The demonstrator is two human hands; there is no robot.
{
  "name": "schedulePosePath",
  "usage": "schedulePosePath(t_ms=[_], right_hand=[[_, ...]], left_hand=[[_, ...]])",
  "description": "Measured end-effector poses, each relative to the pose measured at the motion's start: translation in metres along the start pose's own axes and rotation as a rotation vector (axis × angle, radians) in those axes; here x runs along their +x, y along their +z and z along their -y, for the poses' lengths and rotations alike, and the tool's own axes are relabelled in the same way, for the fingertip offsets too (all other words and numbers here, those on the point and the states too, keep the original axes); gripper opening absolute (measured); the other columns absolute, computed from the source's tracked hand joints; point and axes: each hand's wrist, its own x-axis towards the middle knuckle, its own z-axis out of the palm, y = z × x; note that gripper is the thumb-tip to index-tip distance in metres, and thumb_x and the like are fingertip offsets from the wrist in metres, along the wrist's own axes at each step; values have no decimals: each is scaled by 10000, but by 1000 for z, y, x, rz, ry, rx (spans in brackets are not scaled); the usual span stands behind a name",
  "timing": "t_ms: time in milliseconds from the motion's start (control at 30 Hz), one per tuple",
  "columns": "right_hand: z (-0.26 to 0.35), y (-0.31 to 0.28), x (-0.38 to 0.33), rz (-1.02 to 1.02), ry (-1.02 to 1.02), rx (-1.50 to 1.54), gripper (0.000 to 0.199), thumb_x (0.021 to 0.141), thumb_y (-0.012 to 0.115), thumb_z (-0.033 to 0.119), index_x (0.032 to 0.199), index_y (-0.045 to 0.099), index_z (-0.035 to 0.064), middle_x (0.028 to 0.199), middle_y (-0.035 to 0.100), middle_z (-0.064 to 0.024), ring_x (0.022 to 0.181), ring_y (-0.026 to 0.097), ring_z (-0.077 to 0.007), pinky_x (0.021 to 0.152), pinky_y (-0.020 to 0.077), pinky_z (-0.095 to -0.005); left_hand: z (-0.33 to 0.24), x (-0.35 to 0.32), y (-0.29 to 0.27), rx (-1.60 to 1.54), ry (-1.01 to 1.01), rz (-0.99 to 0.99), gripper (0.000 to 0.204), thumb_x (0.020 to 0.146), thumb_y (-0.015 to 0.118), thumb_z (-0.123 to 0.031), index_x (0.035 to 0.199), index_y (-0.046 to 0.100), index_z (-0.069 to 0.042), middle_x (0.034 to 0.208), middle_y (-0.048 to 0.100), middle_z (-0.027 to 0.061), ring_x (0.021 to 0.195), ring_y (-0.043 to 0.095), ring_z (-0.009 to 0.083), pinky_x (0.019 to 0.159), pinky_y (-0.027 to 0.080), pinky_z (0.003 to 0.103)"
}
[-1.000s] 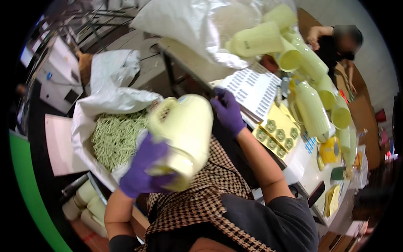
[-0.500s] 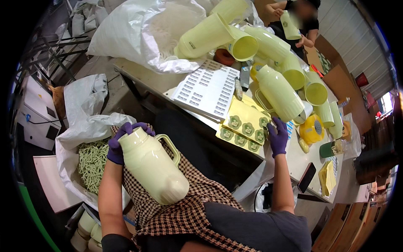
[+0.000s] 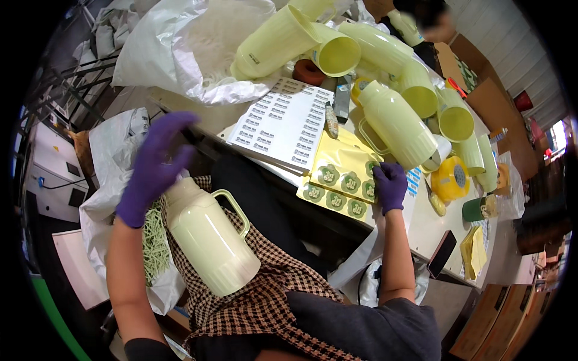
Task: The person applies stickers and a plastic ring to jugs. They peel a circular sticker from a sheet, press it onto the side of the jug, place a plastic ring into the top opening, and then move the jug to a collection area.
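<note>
A pale green thermos jug (image 3: 211, 243) with a side handle lies tilted across my lap on the checked apron. My left hand (image 3: 153, 165), in a purple glove, is lifted just above its neck, fingers spread and somewhat blurred, with nothing in them. At the table, my right hand (image 3: 391, 188), also gloved in purple, has its fingers closed at the right edge of a yellow sticker sheet (image 3: 340, 157) with green scalloped labels; the exact grip is partly hidden. Beside that hand rests a second thermos jug (image 3: 398, 123).
Several open pale green shells (image 3: 340, 55) crowd the table's far side. White label sheets (image 3: 280, 120), a yellow tape roll (image 3: 450, 178) and a phone (image 3: 442, 253) lie there too. A sack of green strips (image 3: 155, 240) stands at left. Across the table is another person (image 3: 430, 18).
My left hand has let go of the jug's neck and risen, its fingers spreading. My right hand has curled its fingers at the sticker sheet's edge. The view has shifted slightly.
</note>
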Motion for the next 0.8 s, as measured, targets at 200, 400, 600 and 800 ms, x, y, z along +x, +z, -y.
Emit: schedulePosePath(t_ms=[200,400,600,800], right_hand=[[-17,-3,12,111,246,253,235,802,826,89,1009,763,-3,895,759,-73,766,680,-129,740,558,-283],[12,-4,-2,28,-135,-92,252,817,809,170,1057,790,95,972,693,-110,871,673,-252,799,539,-363],[16,-14,0,-19,-522,-434,274,833,777,193,1083,775,81,1041,667,-133,935,651,-344,842,527,-420],[4,-15,15,224,-148,-94,271,837,766,145,1090,763,50,1043,666,-136,920,660,-302,824,533,-390]], left_hand=[[-97,60,163,51,641,456,592,835,708,-207,1387,552,-61,1279,622,153,1254,560,338,1077,406,447],[-95,96,287,93,551,420,656,929,612,-291,1492,436,-5,1375,594,207,1307,548,341,1092,387,462],[-94,112,313,23,281,669,671,979,544,-326,1539,381,7,1365,612,211,1313,553,318,1111,367,442],[-79,96,328,65,409,495,729,952,559,-262,1580,304,6,1434,559,244,1396,484,326,1193,267,457]])
